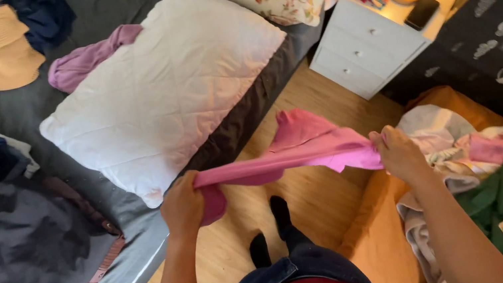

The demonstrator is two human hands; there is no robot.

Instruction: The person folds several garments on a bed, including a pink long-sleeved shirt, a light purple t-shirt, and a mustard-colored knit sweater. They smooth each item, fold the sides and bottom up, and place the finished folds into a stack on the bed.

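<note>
Pink cloth (306,146) stretches between our two fists — our left hand (183,205) clenched on its end at about eight o'clock, our right hand (400,155) pinched shut on the other at four — above the wooden floor (298,97), with the white pillow (162,88) at eleven.
</note>
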